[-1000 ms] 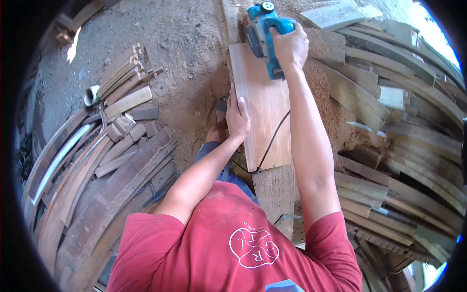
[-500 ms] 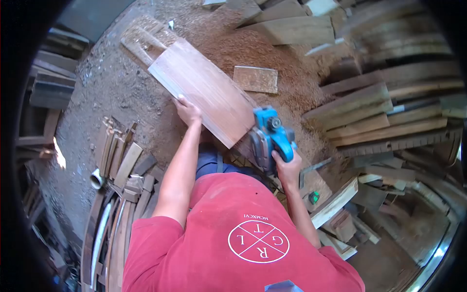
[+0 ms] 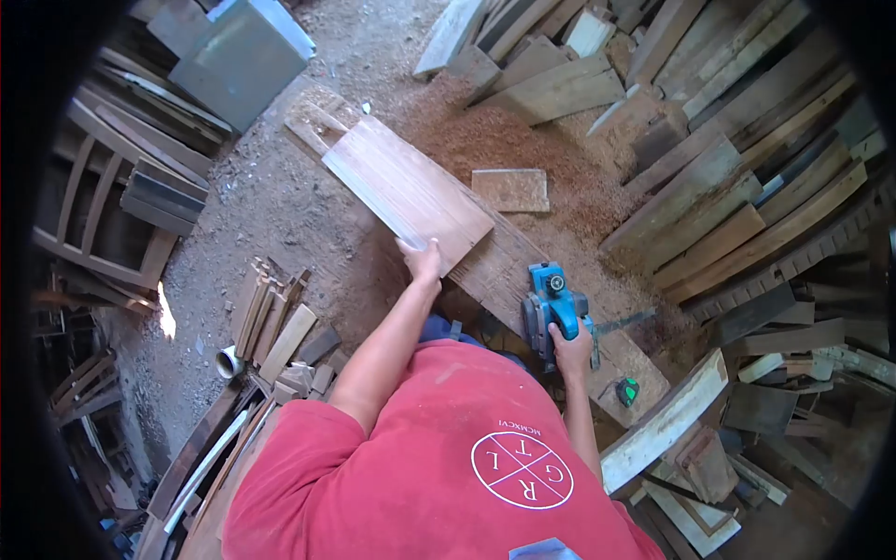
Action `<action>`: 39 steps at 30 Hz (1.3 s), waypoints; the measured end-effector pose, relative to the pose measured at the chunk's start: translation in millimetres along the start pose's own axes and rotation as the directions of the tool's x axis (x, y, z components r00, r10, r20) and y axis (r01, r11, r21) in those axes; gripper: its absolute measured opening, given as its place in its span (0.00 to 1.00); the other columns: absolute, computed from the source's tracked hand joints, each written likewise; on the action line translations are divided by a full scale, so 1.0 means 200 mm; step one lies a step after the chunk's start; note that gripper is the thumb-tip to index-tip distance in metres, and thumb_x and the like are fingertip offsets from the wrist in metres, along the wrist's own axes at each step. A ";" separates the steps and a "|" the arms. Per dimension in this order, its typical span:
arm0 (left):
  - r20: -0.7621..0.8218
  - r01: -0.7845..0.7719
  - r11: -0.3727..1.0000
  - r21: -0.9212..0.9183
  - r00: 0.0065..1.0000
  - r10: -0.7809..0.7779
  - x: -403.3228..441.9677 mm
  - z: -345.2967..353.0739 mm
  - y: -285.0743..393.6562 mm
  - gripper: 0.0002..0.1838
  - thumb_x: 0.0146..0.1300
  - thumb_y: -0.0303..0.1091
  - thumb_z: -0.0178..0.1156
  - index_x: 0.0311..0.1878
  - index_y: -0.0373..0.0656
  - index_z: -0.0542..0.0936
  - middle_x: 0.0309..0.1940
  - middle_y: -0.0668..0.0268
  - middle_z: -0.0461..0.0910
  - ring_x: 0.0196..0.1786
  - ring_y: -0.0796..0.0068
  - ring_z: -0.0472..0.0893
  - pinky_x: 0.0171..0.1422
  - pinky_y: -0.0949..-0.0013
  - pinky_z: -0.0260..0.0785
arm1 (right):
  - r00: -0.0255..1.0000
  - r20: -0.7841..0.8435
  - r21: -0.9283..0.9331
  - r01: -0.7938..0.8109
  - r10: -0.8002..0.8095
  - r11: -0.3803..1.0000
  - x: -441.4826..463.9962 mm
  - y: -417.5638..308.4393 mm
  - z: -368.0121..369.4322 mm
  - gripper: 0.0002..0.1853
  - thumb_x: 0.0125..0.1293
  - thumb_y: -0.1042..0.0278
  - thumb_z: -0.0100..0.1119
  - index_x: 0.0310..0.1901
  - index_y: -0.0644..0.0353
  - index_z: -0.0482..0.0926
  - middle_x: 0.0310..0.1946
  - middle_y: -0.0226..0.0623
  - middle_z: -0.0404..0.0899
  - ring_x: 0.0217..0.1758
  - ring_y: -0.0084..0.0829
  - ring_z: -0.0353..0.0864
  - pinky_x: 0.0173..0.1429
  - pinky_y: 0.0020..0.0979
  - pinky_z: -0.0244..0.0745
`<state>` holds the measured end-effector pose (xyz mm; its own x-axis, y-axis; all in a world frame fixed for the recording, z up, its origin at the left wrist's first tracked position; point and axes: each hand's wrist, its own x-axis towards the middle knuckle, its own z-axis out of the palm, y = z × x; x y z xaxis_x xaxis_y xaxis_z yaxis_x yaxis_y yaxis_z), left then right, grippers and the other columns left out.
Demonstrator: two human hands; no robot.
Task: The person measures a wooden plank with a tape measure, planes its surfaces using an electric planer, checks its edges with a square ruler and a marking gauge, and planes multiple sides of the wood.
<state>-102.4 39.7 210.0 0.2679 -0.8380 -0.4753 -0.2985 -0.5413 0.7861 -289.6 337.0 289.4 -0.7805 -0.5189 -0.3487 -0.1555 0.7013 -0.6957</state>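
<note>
A wide, pale wooden board (image 3: 406,191) lies at a slant on a longer work plank (image 3: 509,271). My left hand (image 3: 423,260) is at the board's near left corner, its fingers on the edge and thumb on top. My right hand (image 3: 571,348) is wrapped round the handle of a blue electric planer (image 3: 553,313), which sits over the near part of the work plank, apart from the board. A green and black tape measure (image 3: 626,391) lies on the plank's near end, to the right of my right hand.
A small flat wood piece (image 3: 511,190) lies by reddish sawdust (image 3: 495,142) beyond the plank. Stacked timber (image 3: 747,205) fills the right side. On the left are thin sticks (image 3: 266,313), a pipe end (image 3: 228,362) and curved wooden frames (image 3: 93,201). A grey box (image 3: 245,65) stands at the back left.
The planer has come back from the board's far part, past its near end, in my right hand. My left hand has shifted to the near corner. The view has turned.
</note>
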 end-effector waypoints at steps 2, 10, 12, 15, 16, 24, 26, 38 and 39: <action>0.070 0.155 0.986 -0.070 0.986 -0.150 0.03 0.04 -0.05 0.53 0.68 0.32 0.71 0.88 0.36 0.49 0.78 0.41 0.70 0.74 0.49 0.78 0.79 0.54 0.71 | 0.996 0.072 0.008 -0.051 0.050 0.999 0.00 -0.02 -0.01 0.24 0.62 0.54 0.80 0.53 0.62 0.87 0.43 0.53 0.90 0.45 0.53 0.89 0.54 0.50 0.81; 0.185 0.400 0.901 -0.169 0.911 -0.369 0.25 -0.10 -0.20 0.34 0.77 0.51 0.68 0.67 0.25 0.80 0.64 0.45 0.85 0.67 0.56 0.83 0.69 0.54 0.76 | 0.846 -0.036 -0.198 0.516 -0.532 0.833 0.06 -0.57 -0.01 0.33 0.64 0.55 0.78 0.67 0.62 0.78 0.52 0.49 0.79 0.58 0.53 0.79 0.68 0.48 0.75; 0.214 0.189 0.981 -0.052 0.961 -0.174 0.22 -0.16 -0.22 0.35 0.79 0.53 0.64 0.68 0.24 0.79 0.66 0.46 0.85 0.66 0.55 0.84 0.69 0.53 0.75 | 0.833 0.041 -0.110 0.552 -0.551 0.826 0.16 -0.58 0.12 0.36 0.65 0.53 0.79 0.69 0.63 0.76 0.53 0.50 0.80 0.57 0.48 0.82 0.67 0.47 0.76; 0.352 0.197 0.962 -0.188 0.928 -0.121 0.11 -0.33 -0.06 0.31 0.81 0.55 0.62 0.65 0.31 0.83 0.62 0.50 0.86 0.61 0.61 0.84 0.65 0.56 0.74 | 0.904 0.344 0.278 0.158 -0.252 0.947 0.31 -0.57 0.36 0.39 0.72 0.48 0.74 0.76 0.61 0.70 0.63 0.50 0.81 0.59 0.38 0.85 0.64 0.43 0.78; 0.443 0.259 0.943 -0.209 0.885 -0.145 0.02 -0.41 0.07 0.30 0.81 0.55 0.62 0.64 0.34 0.83 0.61 0.52 0.86 0.60 0.63 0.84 0.64 0.58 0.73 | 0.894 0.354 0.282 0.179 -0.276 0.942 0.32 -0.63 0.37 0.39 0.72 0.48 0.74 0.76 0.61 0.70 0.63 0.50 0.81 0.59 0.38 0.85 0.64 0.43 0.78; 0.652 0.400 0.791 -0.463 0.758 -0.001 -0.28 -0.73 0.22 0.29 0.82 0.61 0.58 0.69 0.48 0.80 0.62 0.57 0.84 0.63 0.62 0.81 0.68 0.53 0.71 | 0.746 0.530 0.588 0.020 -0.404 0.809 0.09 -1.29 0.39 0.29 0.74 0.47 0.70 0.63 0.64 0.80 0.51 0.41 0.89 0.52 0.36 0.88 0.55 0.38 0.82; 0.732 0.490 0.689 -0.534 0.676 0.087 -0.27 -0.76 0.17 0.28 0.84 0.59 0.53 0.71 0.47 0.78 0.64 0.57 0.83 0.66 0.60 0.81 0.69 0.50 0.73 | 0.722 0.314 0.366 0.507 -0.617 0.780 0.03 -1.37 0.41 0.25 0.70 0.51 0.74 0.54 0.68 0.85 0.39 0.43 0.91 0.43 0.37 0.91 0.51 0.39 0.84; 0.780 0.591 0.533 -0.605 0.573 0.251 -0.30 -0.84 0.02 0.26 0.89 0.55 0.41 0.72 0.47 0.74 0.63 0.58 0.83 0.60 0.55 0.84 0.65 0.48 0.80 | 0.499 0.357 0.135 0.809 -0.790 0.572 -0.32 -1.65 0.47 0.36 0.65 0.49 0.73 0.64 0.72 0.80 0.37 0.66 0.88 0.44 0.64 0.91 0.50 0.57 0.86; 0.777 0.594 0.525 -0.610 0.578 0.249 -0.31 -0.85 0.00 0.26 0.89 0.55 0.41 0.72 0.47 0.74 0.63 0.58 0.83 0.60 0.55 0.84 0.65 0.48 0.80 | 0.495 0.367 0.134 0.810 -0.788 0.571 -0.33 -1.64 0.48 0.36 0.65 0.49 0.73 0.64 0.72 0.80 0.37 0.66 0.88 0.44 0.64 0.91 0.50 0.57 0.86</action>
